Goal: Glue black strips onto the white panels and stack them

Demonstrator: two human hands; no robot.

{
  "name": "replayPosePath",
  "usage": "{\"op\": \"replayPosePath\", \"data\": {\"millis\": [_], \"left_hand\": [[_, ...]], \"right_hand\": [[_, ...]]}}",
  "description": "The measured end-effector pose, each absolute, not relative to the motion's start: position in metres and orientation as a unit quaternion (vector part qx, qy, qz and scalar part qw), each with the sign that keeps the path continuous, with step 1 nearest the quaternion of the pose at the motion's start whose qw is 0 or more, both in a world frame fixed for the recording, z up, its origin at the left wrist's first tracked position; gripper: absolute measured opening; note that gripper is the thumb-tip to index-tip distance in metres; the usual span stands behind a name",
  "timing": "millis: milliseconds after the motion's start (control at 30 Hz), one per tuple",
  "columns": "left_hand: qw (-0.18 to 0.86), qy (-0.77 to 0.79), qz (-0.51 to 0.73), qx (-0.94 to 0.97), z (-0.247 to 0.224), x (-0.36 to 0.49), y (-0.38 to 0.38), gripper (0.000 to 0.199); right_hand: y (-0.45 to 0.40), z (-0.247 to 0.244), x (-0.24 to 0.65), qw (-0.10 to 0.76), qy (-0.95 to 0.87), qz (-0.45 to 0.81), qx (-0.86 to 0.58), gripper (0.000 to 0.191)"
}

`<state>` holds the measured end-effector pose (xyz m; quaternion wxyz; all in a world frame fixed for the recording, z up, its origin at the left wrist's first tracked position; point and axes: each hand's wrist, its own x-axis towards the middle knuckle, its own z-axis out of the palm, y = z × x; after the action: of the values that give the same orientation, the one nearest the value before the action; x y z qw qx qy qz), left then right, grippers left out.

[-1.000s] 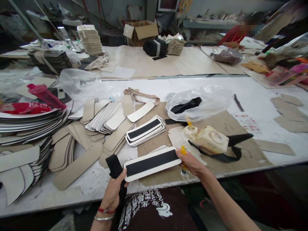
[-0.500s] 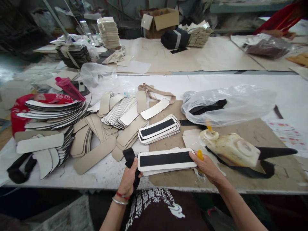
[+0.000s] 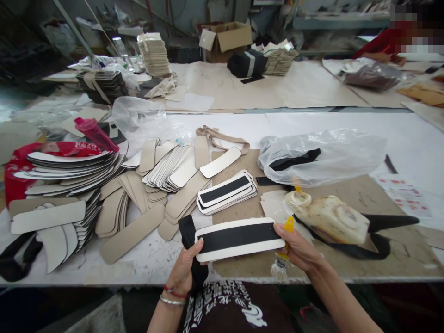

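A long white panel with rounded corners (image 3: pixel 229 257) and a black strip along its middle (image 3: pixel 239 235) is held up at the table's front edge. My left hand (image 3: pixel 185 268) grips its left end, thumb on top. A loose black band (image 3: pixel 188 231) hangs by that hand, its lower part partly hidden behind the fingers. Around the right end, my right hand (image 3: pixel 300 245) is closed, also keeping a yellow-handled brush (image 3: pixel 288 225) with pale bristles pointing down. Just beyond lies a stack of similar panels with black strips (image 3: pixel 227 190).
Beige and white panels (image 3: pixel 133 233) lie in overlapping piles at left. To the right, a stained plastic container (image 3: pixel 343 219) rests on brown card (image 3: pixel 381 259), near a clear bag (image 3: pixel 347 152). A person's red sleeve (image 3: pixel 378 41) shows at far right.
Both hands have lifted and tilted the panel; pieces seen beneath it before no longer show. The brush in my right hand now shows more fully. The whole view has shifted slightly.
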<state>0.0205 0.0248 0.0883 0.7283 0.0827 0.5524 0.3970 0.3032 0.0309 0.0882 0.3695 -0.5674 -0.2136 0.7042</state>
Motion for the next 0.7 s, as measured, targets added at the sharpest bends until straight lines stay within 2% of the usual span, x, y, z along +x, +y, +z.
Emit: {"op": "replayPosePath", "data": {"millis": [100,200,400,533,633,700], "left_hand": [[0.708,0.557,0.405,0.156,0.092,0.018,0.042,0.025],[0.648,0.595,0.411,0.237,0.096,0.013,0.069,0.031],[0.567,0.662,0.399,0.285,0.086,0.016,0.128,0.040],[0.515,0.715,0.375,0.287,0.063,0.013,0.147,0.043],[0.462,0.755,0.356,0.301,0.054,0.002,0.136,0.045],[0.456,0.759,0.355,0.299,0.054,-0.006,0.116,0.044]], "right_hand": [[0.052,0.091,0.305,0.358,-0.238,0.693,-0.579,0.034],[0.085,0.092,0.302,0.332,-0.315,0.620,-0.637,0.038],[0.161,0.079,0.287,0.297,-0.471,0.398,-0.729,0.036],[0.175,0.074,0.288,0.203,-0.566,0.207,-0.772,0.027],[0.154,0.085,0.292,0.186,-0.594,0.175,-0.762,0.028],[0.134,0.098,0.293,0.230,-0.592,0.220,-0.740,0.035]]}}
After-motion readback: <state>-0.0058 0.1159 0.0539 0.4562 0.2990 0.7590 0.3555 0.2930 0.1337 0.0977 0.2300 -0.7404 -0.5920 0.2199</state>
